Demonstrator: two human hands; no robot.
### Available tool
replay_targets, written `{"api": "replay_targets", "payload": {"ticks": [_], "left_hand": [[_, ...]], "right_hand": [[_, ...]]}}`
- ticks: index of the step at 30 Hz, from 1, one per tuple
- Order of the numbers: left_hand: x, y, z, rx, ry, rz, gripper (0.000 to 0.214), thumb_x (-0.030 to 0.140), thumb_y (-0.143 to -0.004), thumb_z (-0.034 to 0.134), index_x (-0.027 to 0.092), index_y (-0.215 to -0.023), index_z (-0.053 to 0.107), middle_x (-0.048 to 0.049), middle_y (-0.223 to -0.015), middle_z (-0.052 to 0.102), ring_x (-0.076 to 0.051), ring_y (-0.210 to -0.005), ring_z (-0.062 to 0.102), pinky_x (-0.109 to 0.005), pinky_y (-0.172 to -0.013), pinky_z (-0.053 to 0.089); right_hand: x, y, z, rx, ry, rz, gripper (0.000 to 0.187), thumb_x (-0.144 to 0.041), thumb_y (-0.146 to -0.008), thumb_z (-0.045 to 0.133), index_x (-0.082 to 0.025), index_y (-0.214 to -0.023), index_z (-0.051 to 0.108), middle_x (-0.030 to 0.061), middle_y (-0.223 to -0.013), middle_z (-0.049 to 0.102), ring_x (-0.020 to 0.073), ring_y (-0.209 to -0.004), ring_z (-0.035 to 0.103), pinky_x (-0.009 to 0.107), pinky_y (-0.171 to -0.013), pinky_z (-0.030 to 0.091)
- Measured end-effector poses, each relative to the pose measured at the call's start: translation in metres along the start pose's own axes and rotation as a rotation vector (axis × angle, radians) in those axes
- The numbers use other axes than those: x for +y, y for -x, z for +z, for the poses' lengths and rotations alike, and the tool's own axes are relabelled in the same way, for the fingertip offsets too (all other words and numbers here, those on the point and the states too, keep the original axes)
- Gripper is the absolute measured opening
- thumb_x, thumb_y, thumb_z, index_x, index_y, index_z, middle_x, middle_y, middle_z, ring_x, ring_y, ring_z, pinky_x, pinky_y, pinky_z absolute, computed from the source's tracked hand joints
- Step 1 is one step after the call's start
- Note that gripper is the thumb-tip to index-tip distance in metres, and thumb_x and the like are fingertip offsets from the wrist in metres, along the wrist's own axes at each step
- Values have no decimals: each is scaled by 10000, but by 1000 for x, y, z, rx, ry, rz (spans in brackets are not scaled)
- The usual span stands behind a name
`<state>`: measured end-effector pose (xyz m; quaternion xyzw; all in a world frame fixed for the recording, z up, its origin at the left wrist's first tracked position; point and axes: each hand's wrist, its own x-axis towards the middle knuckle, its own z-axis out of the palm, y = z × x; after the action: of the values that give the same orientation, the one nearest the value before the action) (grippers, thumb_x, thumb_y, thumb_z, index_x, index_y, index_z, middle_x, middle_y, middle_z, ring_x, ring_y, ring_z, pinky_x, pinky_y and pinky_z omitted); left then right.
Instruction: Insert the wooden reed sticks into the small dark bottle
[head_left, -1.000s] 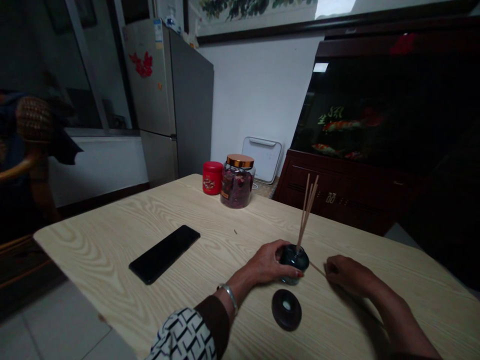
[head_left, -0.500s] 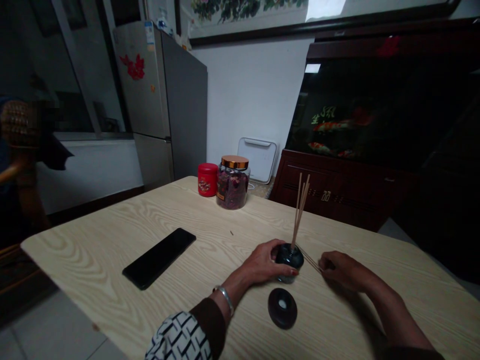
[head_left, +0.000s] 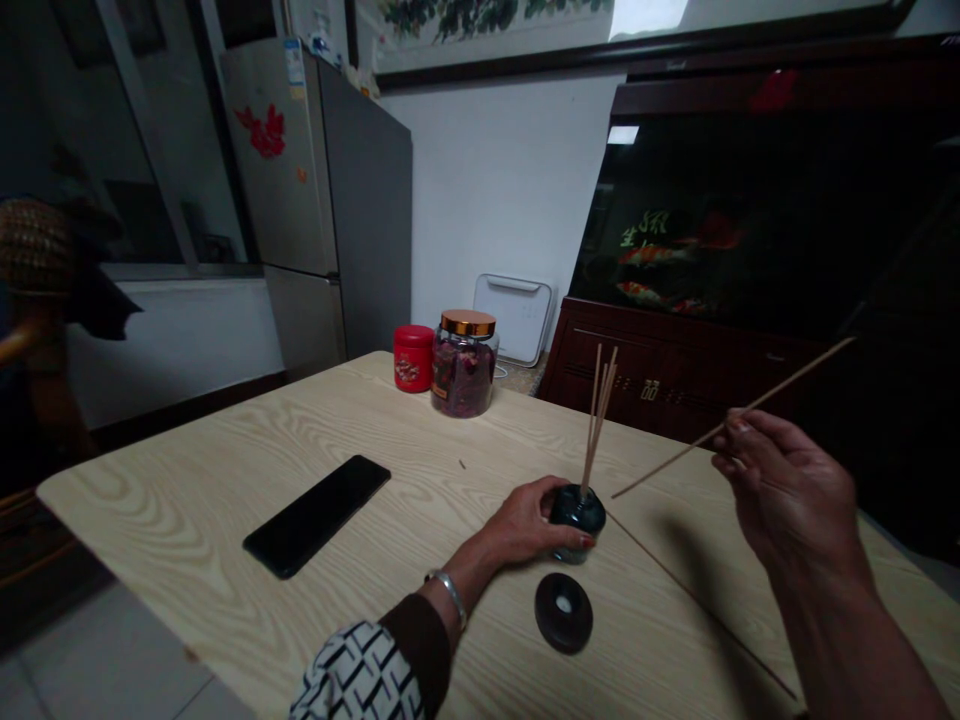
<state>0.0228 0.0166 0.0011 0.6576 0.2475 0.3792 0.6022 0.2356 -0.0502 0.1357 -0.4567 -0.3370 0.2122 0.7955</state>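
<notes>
My left hand [head_left: 529,522] is wrapped round a small dark glass diffuser bottle [head_left: 576,508] standing upright on the table. Several thin reed sticks [head_left: 598,425] rise out of its neck. Between thumb and fingers, my right hand [head_left: 787,480] pinches a single reed stick [head_left: 667,462] in the air, slanting down left so its lower tip is near the bottle. Another reed stick [head_left: 705,605] lies on the tabletop below the right hand. A dark round lid [head_left: 563,612] with a pale centre rests just in front of the bottle.
A black phone [head_left: 319,515] lies on the wooden table [head_left: 187,480] to the left. Behind stand a red canister [head_left: 413,358] and a glass jar [head_left: 463,370] with a copper-coloured lid. A tiny dark scrap [head_left: 462,464] is mid-table. Beyond are a refrigerator [head_left: 367,210] and a fish tank [head_left: 675,230].
My right hand has lifted one reed stick off the table and moved up and to the right with it. My left hand and the bottle have stayed in place.
</notes>
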Motion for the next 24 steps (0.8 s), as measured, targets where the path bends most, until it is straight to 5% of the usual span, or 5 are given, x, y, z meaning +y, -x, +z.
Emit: {"api": "replay_targets", "payload": {"ticks": [9, 19, 24], "left_hand": [[-1, 0, -1, -2, -31, -6, 723, 321, -559, 908, 136, -1204, 637, -91, -1045, 699, -212, -940, 630, -300, -822, 467], [-2, 1, -1, 6, -51, 19, 703, 314, -578, 901, 142, -1206, 635, -88, -1040, 701, -212, -937, 628, -308, -833, 469], [-1, 1, -1, -1, -39, 21, 680, 311, -588, 896, 139, -1193, 637, -77, -1003, 698, -196, -894, 626, -294, -792, 470]], "right_hand": [[19, 20, 18, -87, 203, -200, 286, -375, -680, 818, -215, -882, 693, 1, -808, 658, 114, -664, 565, 208, -511, 433], [49, 35, 26, -565, 600, -186, 216, -406, -836, 636, -202, -906, 644, 37, -860, 662, 179, -767, 592, 315, -693, 457], [51, 26, 19, -768, 726, -107, 273, -467, -855, 580, -198, -890, 611, 30, -791, 635, 181, -723, 583, 307, -663, 457]]}}
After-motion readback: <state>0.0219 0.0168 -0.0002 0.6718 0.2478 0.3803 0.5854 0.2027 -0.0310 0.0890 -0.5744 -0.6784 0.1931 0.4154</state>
